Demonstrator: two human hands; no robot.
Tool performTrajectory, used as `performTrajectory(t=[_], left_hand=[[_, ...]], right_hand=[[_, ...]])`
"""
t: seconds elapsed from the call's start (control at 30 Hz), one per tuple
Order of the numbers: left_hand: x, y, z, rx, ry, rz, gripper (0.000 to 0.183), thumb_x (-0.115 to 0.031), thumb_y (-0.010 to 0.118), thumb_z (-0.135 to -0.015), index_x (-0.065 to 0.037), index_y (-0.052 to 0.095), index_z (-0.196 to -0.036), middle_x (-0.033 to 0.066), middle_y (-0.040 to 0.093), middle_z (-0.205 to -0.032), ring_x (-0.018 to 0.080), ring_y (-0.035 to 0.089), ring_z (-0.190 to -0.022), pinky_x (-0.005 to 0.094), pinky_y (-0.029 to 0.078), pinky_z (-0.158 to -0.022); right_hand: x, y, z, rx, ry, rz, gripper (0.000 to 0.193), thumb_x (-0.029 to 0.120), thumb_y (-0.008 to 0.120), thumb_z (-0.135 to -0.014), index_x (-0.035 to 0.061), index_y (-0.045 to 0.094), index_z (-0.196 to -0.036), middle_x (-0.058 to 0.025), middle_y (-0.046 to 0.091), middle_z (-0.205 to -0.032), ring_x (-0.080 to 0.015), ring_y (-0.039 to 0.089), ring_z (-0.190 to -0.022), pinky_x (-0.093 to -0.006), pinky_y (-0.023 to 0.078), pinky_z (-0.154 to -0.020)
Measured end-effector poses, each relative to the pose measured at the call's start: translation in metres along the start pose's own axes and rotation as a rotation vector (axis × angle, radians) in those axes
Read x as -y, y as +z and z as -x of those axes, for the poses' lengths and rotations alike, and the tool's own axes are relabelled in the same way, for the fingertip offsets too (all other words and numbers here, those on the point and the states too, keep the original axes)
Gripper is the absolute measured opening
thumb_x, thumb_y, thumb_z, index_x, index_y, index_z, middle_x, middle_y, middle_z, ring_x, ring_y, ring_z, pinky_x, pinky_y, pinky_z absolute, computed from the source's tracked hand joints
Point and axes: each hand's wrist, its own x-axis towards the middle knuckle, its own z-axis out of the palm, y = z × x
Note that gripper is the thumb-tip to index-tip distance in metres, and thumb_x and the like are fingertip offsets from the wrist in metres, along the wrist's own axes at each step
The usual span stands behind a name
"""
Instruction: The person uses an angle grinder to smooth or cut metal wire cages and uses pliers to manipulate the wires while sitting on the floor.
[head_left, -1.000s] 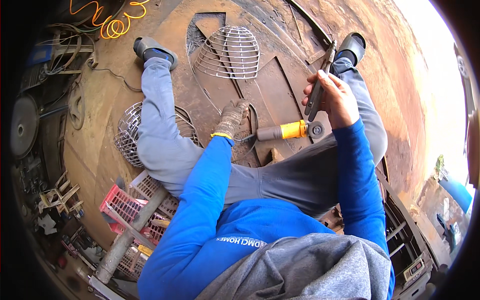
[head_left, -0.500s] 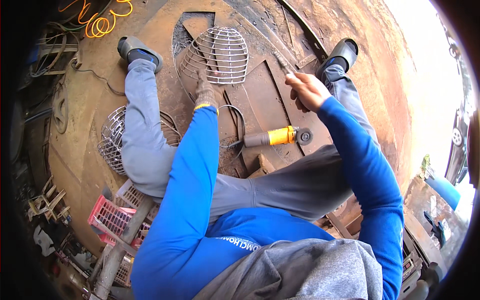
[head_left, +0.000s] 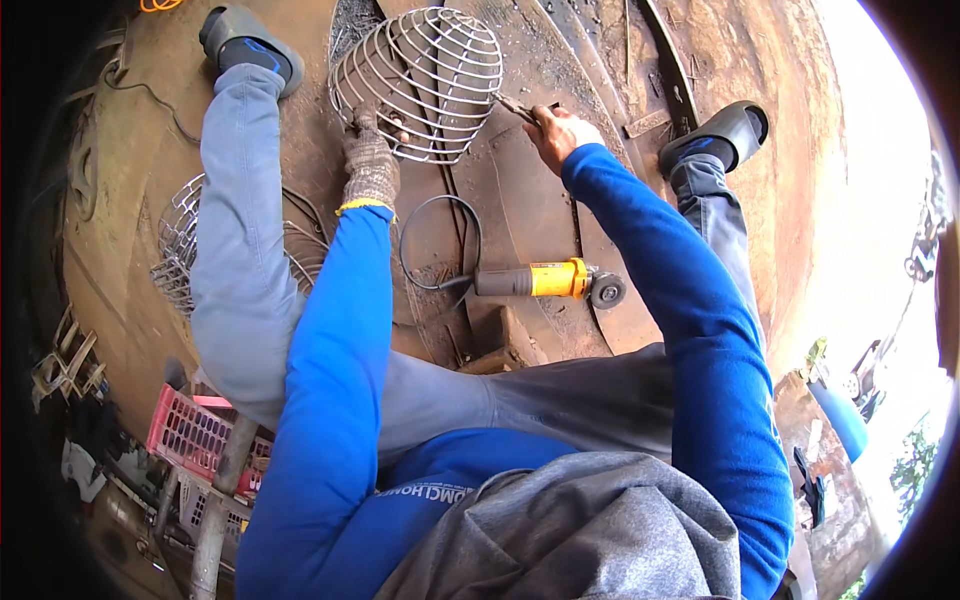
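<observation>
A domed cage of bare metal wire point(head_left: 440, 62) lies on its side on the rusty floor plates in front of me. My left hand point(head_left: 371, 165), in a grey knitted glove with a yellow cuff, is closed on its near left rim; some fingertips show between the wires. My bare right hand point(head_left: 562, 135) is closed round a narrow, dark metal tool point(head_left: 515, 108) that looks like pliers. The tool's tip meets the cage's right side, though whether it grips a wire cannot be made out.
A yellow and grey angle grinder point(head_left: 540, 280) with a dark disc lies between my legs, its cord looping left. Close by sits a wooden block point(head_left: 505, 340). Another wire cage point(head_left: 180, 245) is partly behind my left leg; a pink plastic crate point(head_left: 205, 435) stands lower left.
My right hand has moved left and brought the tool to the cage's side. The cage has turned and tilted in my left hand. The whole view has shifted slightly.
</observation>
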Motion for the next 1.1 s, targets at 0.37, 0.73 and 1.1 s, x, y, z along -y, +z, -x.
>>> performTrajectory(t=[0.37,0.73,1.1], left_hand=[[0.006,0.001,-0.005,-0.148,0.002,0.111,0.046,-0.041,0.066,-0.093,-0.007,0.054,-0.122,0.0118,0.068,-0.089,0.0267,0.065,-0.065,0.0383,0.056,-0.06],[-0.008,0.001,0.006,-0.039,-0.085,0.096,0.042,-0.034,0.066,-0.094,-0.009,0.052,-0.124,0.0086,0.067,-0.088,0.0268,0.066,-0.07,0.0418,0.06,-0.062],[-0.004,0.001,0.004,-0.057,-0.05,0.174,0.025,-0.026,0.064,-0.095,-0.005,0.056,-0.106,0.0079,0.062,-0.081,0.022,0.06,-0.066,0.0399,0.06,-0.06]], right_hand=[[0.01,-0.01,-0.013,0.119,0.012,-0.082,0.04,0.039,0.05,-0.099,0.0037,0.069,-0.102,-0.0272,0.069,-0.093,-0.0446,0.067,-0.092,-0.0507,0.053,-0.082],[0.014,0.017,0.025,0.084,0.125,-0.299,0.043,0.041,0.05,-0.098,0.0019,0.067,-0.108,-0.0291,0.068,-0.097,-0.0461,0.065,-0.097,-0.0506,0.052,-0.087],[0.002,-0.012,0.008,0.0,-0.011,0.044,0.038,0.04,0.052,-0.098,0.0053,0.063,-0.11,-0.0256,0.068,-0.098,-0.0444,0.067,-0.093,-0.0512,0.055,-0.081]])
